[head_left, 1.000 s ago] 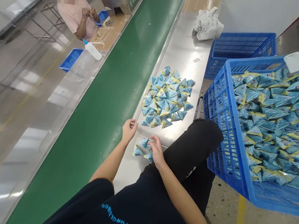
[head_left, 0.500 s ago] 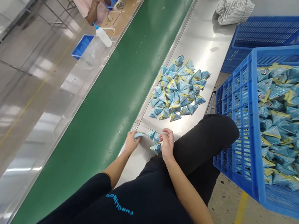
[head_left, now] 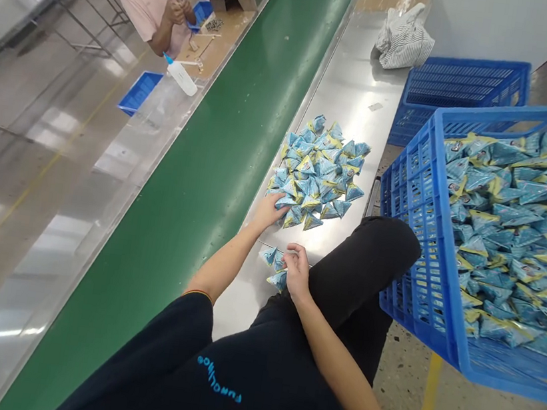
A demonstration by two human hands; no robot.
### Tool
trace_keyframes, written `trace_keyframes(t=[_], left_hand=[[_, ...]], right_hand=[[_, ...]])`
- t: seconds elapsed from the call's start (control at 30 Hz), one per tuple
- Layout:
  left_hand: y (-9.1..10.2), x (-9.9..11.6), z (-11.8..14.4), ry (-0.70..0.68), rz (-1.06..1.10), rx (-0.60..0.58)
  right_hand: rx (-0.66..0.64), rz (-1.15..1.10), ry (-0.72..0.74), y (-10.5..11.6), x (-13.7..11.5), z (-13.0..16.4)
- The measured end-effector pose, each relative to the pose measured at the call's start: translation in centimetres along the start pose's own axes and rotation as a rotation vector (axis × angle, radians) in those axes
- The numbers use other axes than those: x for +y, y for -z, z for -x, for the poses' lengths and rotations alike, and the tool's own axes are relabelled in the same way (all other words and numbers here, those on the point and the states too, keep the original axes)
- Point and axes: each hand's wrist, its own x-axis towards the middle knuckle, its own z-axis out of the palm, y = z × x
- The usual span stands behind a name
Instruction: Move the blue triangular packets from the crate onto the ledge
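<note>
- Left hand (head_left: 269, 212) reaches to the near left edge of the heap of small blue-and-yellow triangular foil packets (head_left: 318, 174) on the brushed steel counter (head_left: 348, 94); fingers curl onto an edge packet, but a closed grip cannot be confirmed.
- Right hand (head_left: 296, 272) rests on a small near cluster of the same packets (head_left: 273, 265); fingers spread loosely over them, not clamped.
- Green conveyor belt (head_left: 219, 157) runs just left of the counter.
- Blue plastic crate (head_left: 428, 252), full of packets, stands right of the person's knee.
- Risk, judged: a sweep by the left hand could push edge packets onto the belt; the near cluster lies close to the counter's edge and could slide off.
</note>
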Motion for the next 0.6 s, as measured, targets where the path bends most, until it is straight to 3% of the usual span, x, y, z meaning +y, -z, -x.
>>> trace_keyframes(t=[0.07,0.13,0.27,0.43,0.5,0.6], left_hand=[[0.0,1.1,-0.9,0.022,-0.036,-0.014],[0.4,1.3,0.0,0.054,-0.065,0.032],[0.9,-0.7,6.7,0.063,-0.058,0.122],[-2.0,-3.8,15.9,0.057,-0.089,-0.145],[-3.6,-4.4,17.3,0.09,-0.095,-0.215],[-4.5,-5.1,17.0,0.132,-0.085,-0.216]], right_hand=[[0.008,0.01,0.005,0.0,0.0,0.0],[-0.004,0.019,-0.004,0.1,-0.1,-0.1],[-0.03,0.012,-0.022,0.1,0.0,-0.1],[-0.059,0.027,-0.045,0.0,0.4,0.1],[-0.082,0.052,-0.042,0.0,0.5,0.2],[-0.091,0.071,-0.03,0.2,0.5,0.2]])
